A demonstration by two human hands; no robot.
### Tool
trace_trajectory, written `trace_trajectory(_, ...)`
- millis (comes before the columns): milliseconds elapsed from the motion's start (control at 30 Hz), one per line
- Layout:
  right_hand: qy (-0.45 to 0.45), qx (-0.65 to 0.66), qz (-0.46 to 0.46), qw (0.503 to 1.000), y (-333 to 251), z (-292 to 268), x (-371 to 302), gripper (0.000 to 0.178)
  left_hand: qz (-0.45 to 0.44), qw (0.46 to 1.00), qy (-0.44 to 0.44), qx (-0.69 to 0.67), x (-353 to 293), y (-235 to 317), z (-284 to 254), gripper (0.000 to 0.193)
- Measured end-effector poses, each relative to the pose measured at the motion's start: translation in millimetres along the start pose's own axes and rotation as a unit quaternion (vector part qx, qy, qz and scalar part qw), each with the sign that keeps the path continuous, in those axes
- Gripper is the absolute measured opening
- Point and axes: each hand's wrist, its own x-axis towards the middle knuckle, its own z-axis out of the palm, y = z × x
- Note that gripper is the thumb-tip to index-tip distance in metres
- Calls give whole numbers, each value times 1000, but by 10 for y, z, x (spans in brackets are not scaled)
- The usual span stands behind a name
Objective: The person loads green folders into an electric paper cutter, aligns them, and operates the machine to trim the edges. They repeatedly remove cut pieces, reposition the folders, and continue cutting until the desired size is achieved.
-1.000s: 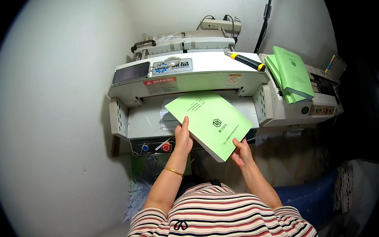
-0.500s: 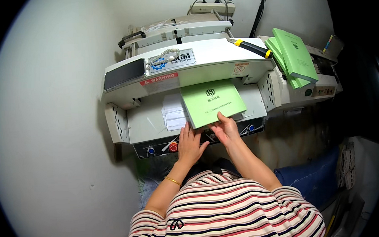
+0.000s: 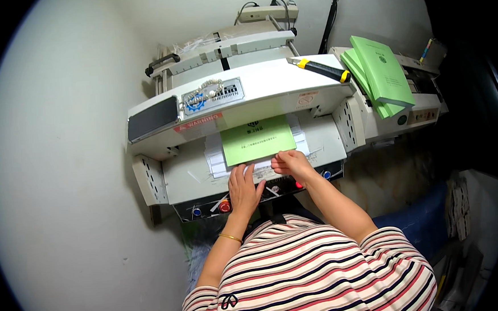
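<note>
A green paperback book lies flat on white paper sheets on the bed of a white paper-cutting machine. Its far part is hidden under the machine's front cover. My left hand is open, with fingertips at the sheets' near edge, just below the book's near left corner. The thumb stands apart. My right hand has its fingers curled together against the book's near edge, by the right corner. No grip around the book shows there.
On the machine's top lie a dark phone, a beaded bracelet and a yellow-black utility knife. Several green books rest on equipment at the right. A red button and blue buttons line the front panel.
The book has moved farther under the cover and settled flat on the sheets. My right thumb has come off its top, and those fingers have curled at its edge.
</note>
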Motion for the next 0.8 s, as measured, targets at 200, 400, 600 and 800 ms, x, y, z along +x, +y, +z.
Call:
trace_trajectory(200,3,36,-22,999,-111,68,246,21,3,999,8,39,213,-91,45,52)
trace_trajectory(400,-3,57,-37,998,-261,114,624,22,-15,999,5,37,580,-186,104,50)
trace_trajectory(600,8,87,-50,995,-411,166,772,35,-67,994,35,81,796,-328,287,51)
trace_trajectory(800,-29,94,-65,993,-543,130,1071,33,-87,989,54,110,1093,-444,454,42)
